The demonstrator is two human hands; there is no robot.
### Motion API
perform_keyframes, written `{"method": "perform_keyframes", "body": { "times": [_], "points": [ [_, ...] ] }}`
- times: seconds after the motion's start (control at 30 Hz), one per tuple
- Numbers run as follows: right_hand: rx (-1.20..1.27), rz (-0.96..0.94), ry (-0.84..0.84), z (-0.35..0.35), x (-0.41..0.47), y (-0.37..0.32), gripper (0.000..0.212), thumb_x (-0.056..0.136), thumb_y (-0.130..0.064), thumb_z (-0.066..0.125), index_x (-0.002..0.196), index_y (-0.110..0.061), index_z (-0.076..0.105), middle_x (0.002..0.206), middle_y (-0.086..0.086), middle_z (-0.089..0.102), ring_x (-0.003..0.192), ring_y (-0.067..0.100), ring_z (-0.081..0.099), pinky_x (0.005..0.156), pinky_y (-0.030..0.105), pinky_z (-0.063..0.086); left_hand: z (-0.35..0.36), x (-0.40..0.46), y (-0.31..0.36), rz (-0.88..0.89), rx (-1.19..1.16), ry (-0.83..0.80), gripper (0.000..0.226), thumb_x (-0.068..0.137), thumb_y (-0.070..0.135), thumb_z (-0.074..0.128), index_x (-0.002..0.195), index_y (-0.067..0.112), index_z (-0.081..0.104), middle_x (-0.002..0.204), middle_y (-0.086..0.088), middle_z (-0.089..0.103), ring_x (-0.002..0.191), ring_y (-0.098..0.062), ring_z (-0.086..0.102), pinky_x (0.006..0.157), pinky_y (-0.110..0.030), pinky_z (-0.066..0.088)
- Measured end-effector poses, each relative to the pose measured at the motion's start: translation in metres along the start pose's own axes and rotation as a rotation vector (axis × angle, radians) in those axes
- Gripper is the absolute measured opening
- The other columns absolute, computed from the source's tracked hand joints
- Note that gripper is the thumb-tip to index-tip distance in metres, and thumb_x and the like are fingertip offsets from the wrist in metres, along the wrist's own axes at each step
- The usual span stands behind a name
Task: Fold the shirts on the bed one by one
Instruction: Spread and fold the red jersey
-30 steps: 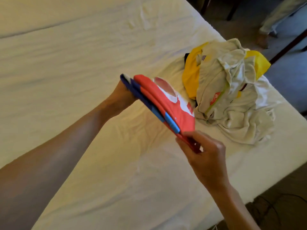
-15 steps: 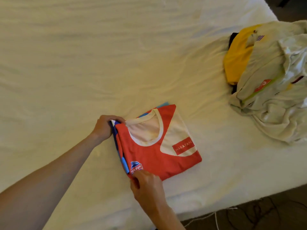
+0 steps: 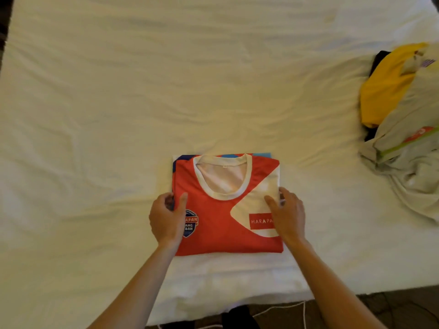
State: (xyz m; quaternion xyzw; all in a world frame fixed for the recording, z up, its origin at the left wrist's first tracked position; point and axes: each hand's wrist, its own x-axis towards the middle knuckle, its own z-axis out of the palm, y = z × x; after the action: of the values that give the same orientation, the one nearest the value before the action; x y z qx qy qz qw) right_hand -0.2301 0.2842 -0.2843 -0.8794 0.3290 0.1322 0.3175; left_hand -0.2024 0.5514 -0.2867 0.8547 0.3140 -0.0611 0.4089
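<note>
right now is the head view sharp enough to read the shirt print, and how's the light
Head view: warm, yellowish, soft light with no harsh glare; the folded red shirt is fairly sharp, its HARAPAN patch readable though the right hand covers its end; the left hand hides part of the badge; the bed edges bow from the wide lens, and the shirt pile is softer at the frame edge.

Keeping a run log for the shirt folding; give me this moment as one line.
red shirt: folded, flat on bed | left hand: grips left edge | right hand: grips right edge | unfolded pile: right

A bedroom: a wide bed [image 3: 213, 79] under a wrinkled white sheet, with unfolded shirts [image 3: 403, 110] heaped at its edge.
</note>
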Motion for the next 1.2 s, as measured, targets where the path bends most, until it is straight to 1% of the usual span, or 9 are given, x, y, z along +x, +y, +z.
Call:
{"method": "perform_keyframes", "body": {
  "times": [0.17, 0.3, 0.4, 0.57, 0.73, 0.8, 0.9, 1.03, 1.2],
  "points": [
    [0.107, -0.027, 0.033, -0.002, 0.033, -0.022, 0.034, 0.094, -0.041, 0.063, 0.117, -0.015, 0.063, 0.106, 0.002, 0.069, 0.087, 0.016, 0.061, 0.076, 0.03, 0.05, 0.012, 0.023, 0.017, 0.026, 0.2, 0.053, 0.036, 0.092, 0.054, 0.06, 0.101, 0.019, 0.064, 0.099, 0.0, 0.067, 0.099, -0.026, 0.059, 0.089, -0.045, 0.041],
    [-0.038, -0.111, 0.181, -0.007, 0.038, -0.032, 0.025, 0.098, -0.032, 0.059, 0.103, -0.012, 0.075, 0.104, 0.007, 0.073, 0.089, 0.025, 0.065, 0.075, 0.026, 0.043, 0.007, 0.03, 0.016, 0.304, 0.36, 0.155, 0.019, 0.093, 0.036, 0.066, 0.095, 0.019, 0.074, 0.097, -0.002, 0.069, 0.095, -0.03, 0.056, 0.077, -0.039, 0.03],
    [-0.064, -0.156, 0.207, -0.01, 0.036, -0.034, 0.027, 0.101, -0.029, 0.055, 0.081, -0.016, 0.069, 0.081, 0.005, 0.069, 0.072, 0.022, 0.06, 0.062, 0.023, 0.038, 0.003, 0.023, 0.009, 0.406, 0.392, 0.217, 0.015, 0.091, 0.032, 0.07, 0.093, 0.02, 0.077, 0.095, 0.0, 0.073, 0.091, -0.029, 0.058, 0.074, -0.037, 0.028],
    [0.143, 0.001, 0.011, -0.006, 0.055, -0.033, 0.022, 0.098, -0.037, 0.057, 0.097, -0.015, 0.063, 0.088, -0.005, 0.06, 0.081, 0.015, 0.057, 0.072, 0.025, 0.043, 0.004, 0.027, 0.01, 0.342, 0.304, 0.212, 0.014, 0.091, 0.034, 0.071, 0.096, 0.023, 0.078, 0.101, 0.003, 0.074, 0.091, -0.029, 0.062, 0.071, -0.035, 0.038],
    [0.095, -0.033, -0.084, -0.003, 0.067, -0.033, 0.029, 0.098, -0.032, 0.056, 0.077, -0.013, 0.056, 0.072, 0.0, 0.059, 0.071, 0.018, 0.056, 0.06, 0.027, 0.043, 0.013, 0.039, 0.02, 0.095, 0.067, 0.072, 0.021, 0.088, 0.038, 0.071, 0.095, 0.019, 0.078, 0.099, -0.001, 0.074, 0.091, -0.022, 0.065, 0.07, -0.032, 0.049],
    [0.088, -0.047, -0.087, -0.007, 0.066, -0.033, 0.032, 0.1, -0.029, 0.052, 0.082, -0.003, 0.059, 0.075, 0.007, 0.062, 0.072, 0.021, 0.056, 0.067, 0.035, 0.047, 0.012, 0.041, 0.023, 0.145, 0.028, 0.073, 0.016, 0.089, 0.032, 0.071, 0.091, 0.017, 0.075, 0.096, -0.003, 0.071, 0.089, -0.023, 0.063, 0.072, -0.033, 0.048],
    [0.229, -0.096, -0.002, -0.015, 0.066, -0.036, 0.037, 0.1, -0.027, 0.05, 0.075, 0.0, 0.05, 0.066, 0.008, 0.052, 0.061, 0.016, 0.043, 0.059, 0.033, 0.038, 0.007, 0.036, 0.025, 0.279, -0.117, 0.102, 0.013, 0.098, 0.024, 0.06, 0.093, 0.013, 0.062, 0.083, 0.0, 0.062, 0.074, -0.009, 0.057, 0.066, -0.024, 0.044],
    [0.266, -0.099, 0.005, -0.012, 0.075, -0.05, 0.033, 0.101, -0.026, 0.047, 0.077, -0.004, 0.048, 0.069, 0.004, 0.049, 0.067, 0.017, 0.043, 0.058, 0.032, 0.032, 0.011, 0.037, 0.025, 0.205, -0.145, 0.027, 0.021, 0.105, 0.034, 0.044, 0.102, 0.013, 0.048, 0.073, 0.002, 0.057, 0.062, -0.004, 0.054, 0.057, -0.019, 0.035],
    [0.293, 0.051, -0.068, 0.003, 0.063, -0.038, 0.036, 0.102, -0.04, 0.047, 0.125, -0.014, 0.055, 0.105, -0.003, 0.055, 0.093, 0.015, 0.053, 0.077, 0.029, 0.043, 0.013, 0.049, 0.01, -0.051, 0.026, -0.008, 0.054, 0.098, 0.06, 0.045, 0.086, 0.01, 0.061, 0.082, -0.004, 0.063, 0.08, -0.024, 0.055, 0.074, -0.037, 0.044]
  ]
}}
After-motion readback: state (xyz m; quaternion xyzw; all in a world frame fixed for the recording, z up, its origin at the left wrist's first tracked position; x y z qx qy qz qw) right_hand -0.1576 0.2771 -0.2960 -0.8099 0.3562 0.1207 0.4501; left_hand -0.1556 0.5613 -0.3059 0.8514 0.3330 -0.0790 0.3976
